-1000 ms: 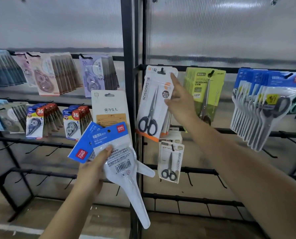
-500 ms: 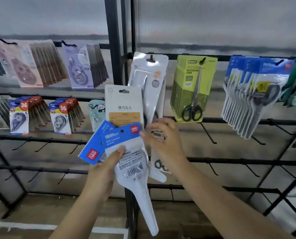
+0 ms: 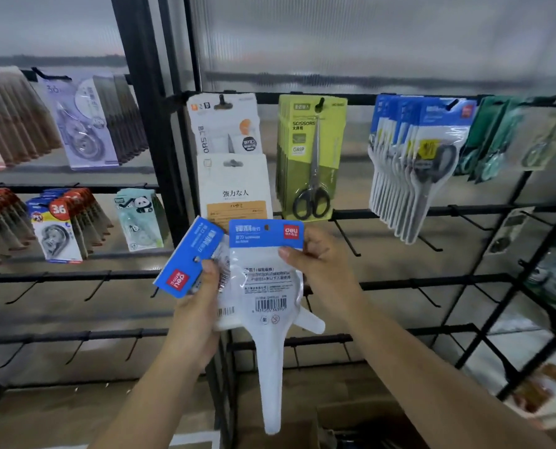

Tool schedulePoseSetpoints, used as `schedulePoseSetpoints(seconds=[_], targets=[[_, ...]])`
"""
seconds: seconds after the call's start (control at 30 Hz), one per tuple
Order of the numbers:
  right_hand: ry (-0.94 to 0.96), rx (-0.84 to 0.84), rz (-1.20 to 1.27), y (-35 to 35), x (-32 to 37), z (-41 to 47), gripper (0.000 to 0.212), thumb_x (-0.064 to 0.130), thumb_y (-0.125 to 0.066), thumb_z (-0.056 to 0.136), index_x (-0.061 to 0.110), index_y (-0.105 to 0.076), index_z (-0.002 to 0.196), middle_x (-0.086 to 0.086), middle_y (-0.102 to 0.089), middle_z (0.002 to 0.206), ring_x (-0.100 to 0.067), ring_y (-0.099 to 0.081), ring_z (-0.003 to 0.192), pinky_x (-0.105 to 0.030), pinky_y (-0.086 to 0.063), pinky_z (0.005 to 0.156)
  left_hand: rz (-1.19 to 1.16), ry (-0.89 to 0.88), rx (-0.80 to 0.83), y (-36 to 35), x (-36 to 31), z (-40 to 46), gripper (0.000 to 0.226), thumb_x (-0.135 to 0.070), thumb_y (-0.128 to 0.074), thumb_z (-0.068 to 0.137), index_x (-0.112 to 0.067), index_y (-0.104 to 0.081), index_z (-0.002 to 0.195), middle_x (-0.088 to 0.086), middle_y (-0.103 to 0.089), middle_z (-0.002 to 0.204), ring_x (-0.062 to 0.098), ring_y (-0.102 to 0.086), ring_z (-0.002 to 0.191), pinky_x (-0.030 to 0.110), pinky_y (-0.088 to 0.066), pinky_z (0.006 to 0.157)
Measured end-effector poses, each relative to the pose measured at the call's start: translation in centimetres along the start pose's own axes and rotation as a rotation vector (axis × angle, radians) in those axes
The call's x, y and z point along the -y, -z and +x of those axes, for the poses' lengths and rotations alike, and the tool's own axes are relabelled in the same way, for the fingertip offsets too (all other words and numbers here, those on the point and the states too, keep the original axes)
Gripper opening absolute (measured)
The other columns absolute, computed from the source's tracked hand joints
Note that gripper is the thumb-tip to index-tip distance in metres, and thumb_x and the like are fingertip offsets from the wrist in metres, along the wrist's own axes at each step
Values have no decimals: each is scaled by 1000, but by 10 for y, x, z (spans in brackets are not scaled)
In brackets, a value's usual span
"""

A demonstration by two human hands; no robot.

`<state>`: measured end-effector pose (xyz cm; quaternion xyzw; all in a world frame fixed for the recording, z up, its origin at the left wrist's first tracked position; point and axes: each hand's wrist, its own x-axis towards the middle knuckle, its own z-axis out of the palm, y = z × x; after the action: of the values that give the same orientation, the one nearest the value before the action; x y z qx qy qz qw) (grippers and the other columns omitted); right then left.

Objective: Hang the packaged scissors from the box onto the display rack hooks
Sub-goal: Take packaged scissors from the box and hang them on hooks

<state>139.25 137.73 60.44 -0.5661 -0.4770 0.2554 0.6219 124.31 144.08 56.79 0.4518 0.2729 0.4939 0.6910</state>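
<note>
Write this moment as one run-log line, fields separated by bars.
left hand: holds tilted blue-header pack | right hand: pinches front blue-header scissors pack | blue-pack hook: not yet reached

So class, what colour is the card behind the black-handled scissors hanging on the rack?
Yellow-green card, clearest in the head view.

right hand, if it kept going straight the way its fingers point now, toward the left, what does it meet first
The right hand pinches the upright blue-header scissors pack. Going further left, it would probably first meet the tilted blue pack and the left hand gripping it, though depth between them is unclear.
</note>
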Motion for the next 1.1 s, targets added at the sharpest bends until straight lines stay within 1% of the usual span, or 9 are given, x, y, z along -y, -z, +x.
schedulePoseSetpoints(seconds=[0.17, 0.27, 0.33, 0.43, 0.6, 0.7, 0.83, 0.97, 1.1], targets=[[173, -263, -38, 48, 11, 3, 19, 15, -57, 76, 31, -62, 69, 8, -61, 68, -20, -56, 67, -36, -48, 64, 55, -68, -11, -18, 5, 5, 69, -62, -82, 47, -23, -64, 101, -6, -74, 93, 9, -70, 84, 30, -55, 75], [307, -372, -44, 70, 23, 4, 14, 12, -52, 76, 13, -46, 64, 13, -45, 54, -3, -40, 53, -19, -35, 52, 132, -152, 3, -43, 11, 5, 20, -30, -67, 79, -28, -61, 99, -13, -73, 87, -1, -67, 82, 28, -52, 83], [444, -396, -137, 77, 33, 5, 25, 12, -54, 78, 18, -37, 60, 11, -41, 53, 0, -34, 51, -13, -30, 50, 184, -207, 49, -65, 15, 4, 19, -13, -58, 87, -30, -58, 97, -22, -71, 82, -8, -65, 79, 18, -51, 75], [585, -376, -294, 75, 33, 7, 24, 11, -51, 78, 13, -38, 59, 6, -41, 67, 0, -37, 63, -12, -30, 58, 208, -249, 140, -100, 20, 1, 17, -12, -57, 86, -25, -60, 95, -23, -71, 80, -8, -65, 78, 8, -48, 67], [474, -293, -201, 76, 26, 10, 25, 26, -53, 78, 25, -35, 60, 4, -54, 109, 0, -49, 114, -7, -35, 85, 161, -234, 228, -139, 30, 2, 25, -22, -62, 85, -16, -65, 108, 5, -71, 104, 22, -65, 101, 36, -51, 89], [377, -254, -193, 84, 21, 10, 18, 47, -56, 79, 32, -49, 72, 3, -58, 115, -5, -43, 127, -15, -39, 92, 97, -157, 187, -151, 36, 2, 22, -24, -64, 81, -27, -70, 102, 4, -72, 103, 23, -66, 100, 43, -50, 89], [206, -210, -29, 101, 10, 11, 53, 47, -53, 86, 26, -46, 135, 1, -45, 143, -10, -40, 133, -36, -41, 106, 24, -39, 175, -164, 46, 0, 32, -17, -58, 83, -13, -60, 115, 11, -69, 107, 26, -67, 97, 39, -56, 81], [200, -347, -267, 123, 14, 12, 64, -3, -58, 87, 13, -33, 143, 5, -25, 150, 12, -23, 124, 6, -24, 94, 56, -33, 170, -178, 54, -3, 37, -20, -68, 81, -16, -59, 117, 6, -71, 108, 21, -68, 98, 34, -56, 81], [72, -301, -100, 155, 12, 18, 63, 25, -73, 77, 24, -45, 134, 10, -55, 127, -6, -55, 112, -26, -48, 95, 40, -51, 160, -196, 53, -5, 48, -28, -64, 77, -13, -58, 122, 3, -71, 109, 21, -67, 103, 37, -54, 85]])
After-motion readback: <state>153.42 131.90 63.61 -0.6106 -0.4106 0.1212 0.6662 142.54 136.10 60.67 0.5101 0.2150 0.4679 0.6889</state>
